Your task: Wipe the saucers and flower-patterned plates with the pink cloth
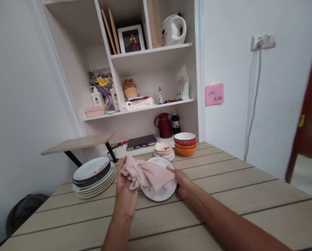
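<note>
A pale pink cloth (152, 172) lies bunched across a white plate (158, 196) with a dark rim and a faint leaf pattern. My left hand (126, 191) is closed around the crumpled end of the cloth, left of the plate. On the other side, my right hand (180, 182) grips the plate's right edge, its thumb on top near the cloth's corner. The plate is held tilted above the table, and the cloth hides much of its middle. Fingers beneath the plate and behind the cloth are partly hidden.
Stacked plates (94, 177) stand left on the slatted table (236, 195). Behind my hands are small dishes (163, 149) on saucers and stacked bowls (185, 144). A raised wooden shelf (80, 143) overhangs the left. At the back stand a red jug (164, 126) and a dark laptop (142, 141).
</note>
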`<state>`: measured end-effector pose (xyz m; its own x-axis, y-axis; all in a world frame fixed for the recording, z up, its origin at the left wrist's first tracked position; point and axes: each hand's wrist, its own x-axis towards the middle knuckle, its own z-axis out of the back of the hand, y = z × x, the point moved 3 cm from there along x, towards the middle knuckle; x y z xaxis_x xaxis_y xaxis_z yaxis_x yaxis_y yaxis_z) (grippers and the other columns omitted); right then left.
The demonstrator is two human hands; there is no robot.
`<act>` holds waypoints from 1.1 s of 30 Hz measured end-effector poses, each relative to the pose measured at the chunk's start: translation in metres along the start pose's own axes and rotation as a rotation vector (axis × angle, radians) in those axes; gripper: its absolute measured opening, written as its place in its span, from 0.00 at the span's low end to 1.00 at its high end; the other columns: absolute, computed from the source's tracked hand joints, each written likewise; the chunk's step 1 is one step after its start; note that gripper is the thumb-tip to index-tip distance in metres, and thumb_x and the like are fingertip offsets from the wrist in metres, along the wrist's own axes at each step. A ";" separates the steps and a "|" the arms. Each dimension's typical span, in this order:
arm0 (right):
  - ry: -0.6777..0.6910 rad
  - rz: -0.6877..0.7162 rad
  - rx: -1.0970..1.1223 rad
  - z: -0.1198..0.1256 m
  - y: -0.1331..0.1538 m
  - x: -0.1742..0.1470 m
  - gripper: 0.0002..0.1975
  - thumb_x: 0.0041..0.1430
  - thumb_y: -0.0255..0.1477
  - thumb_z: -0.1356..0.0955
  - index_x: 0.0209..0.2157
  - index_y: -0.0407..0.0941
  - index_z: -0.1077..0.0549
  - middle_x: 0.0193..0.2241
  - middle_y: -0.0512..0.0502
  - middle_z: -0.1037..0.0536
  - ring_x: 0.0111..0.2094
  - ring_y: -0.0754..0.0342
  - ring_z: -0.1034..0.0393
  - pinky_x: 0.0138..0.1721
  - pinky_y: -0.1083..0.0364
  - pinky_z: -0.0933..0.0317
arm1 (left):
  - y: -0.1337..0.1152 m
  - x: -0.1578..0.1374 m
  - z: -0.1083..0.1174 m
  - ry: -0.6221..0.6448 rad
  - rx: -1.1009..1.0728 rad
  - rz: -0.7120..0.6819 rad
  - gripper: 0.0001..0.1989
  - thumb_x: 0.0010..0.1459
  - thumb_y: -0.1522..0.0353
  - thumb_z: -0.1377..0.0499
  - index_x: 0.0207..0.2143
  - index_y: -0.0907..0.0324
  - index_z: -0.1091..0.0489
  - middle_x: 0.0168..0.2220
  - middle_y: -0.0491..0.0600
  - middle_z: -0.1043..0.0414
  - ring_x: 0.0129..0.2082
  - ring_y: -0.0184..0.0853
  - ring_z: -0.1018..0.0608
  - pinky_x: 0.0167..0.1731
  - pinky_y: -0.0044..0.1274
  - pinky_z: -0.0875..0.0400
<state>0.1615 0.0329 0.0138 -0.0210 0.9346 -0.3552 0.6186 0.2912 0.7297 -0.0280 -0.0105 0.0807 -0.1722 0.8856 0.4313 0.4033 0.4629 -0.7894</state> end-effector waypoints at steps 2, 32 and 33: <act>0.013 0.004 -0.025 -0.002 0.000 -0.002 0.19 0.57 0.33 0.31 0.47 0.36 0.28 0.39 0.32 0.18 0.37 0.44 0.22 0.44 0.44 0.30 | 0.006 0.004 0.008 0.028 0.090 0.085 0.33 0.51 0.67 0.36 0.59 0.48 0.41 0.57 0.51 0.32 0.51 0.35 0.25 0.45 0.23 0.29; 0.233 -0.054 -0.107 -0.026 -0.009 -0.032 0.30 0.58 0.51 0.37 0.46 0.38 0.26 0.36 0.35 0.18 0.35 0.46 0.22 0.40 0.49 0.31 | 0.026 -0.017 -0.015 0.559 1.347 -0.386 0.28 0.54 0.78 0.45 0.53 0.43 0.30 0.59 0.48 0.33 0.54 0.45 0.27 0.52 0.36 0.32; 0.249 -0.057 -0.133 -0.028 -0.012 -0.034 0.30 0.58 0.51 0.36 0.46 0.38 0.26 0.35 0.36 0.18 0.33 0.47 0.22 0.39 0.50 0.31 | 0.026 -0.017 -0.016 0.531 1.381 -0.410 0.27 0.56 0.77 0.45 0.55 0.45 0.31 0.60 0.49 0.34 0.55 0.44 0.28 0.53 0.36 0.33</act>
<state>0.1327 0.0032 0.0331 -0.2555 0.9325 -0.2553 0.5030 0.3537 0.7886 -0.0004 -0.0137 0.0598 0.3918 0.7159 0.5779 -0.7645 0.6028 -0.2284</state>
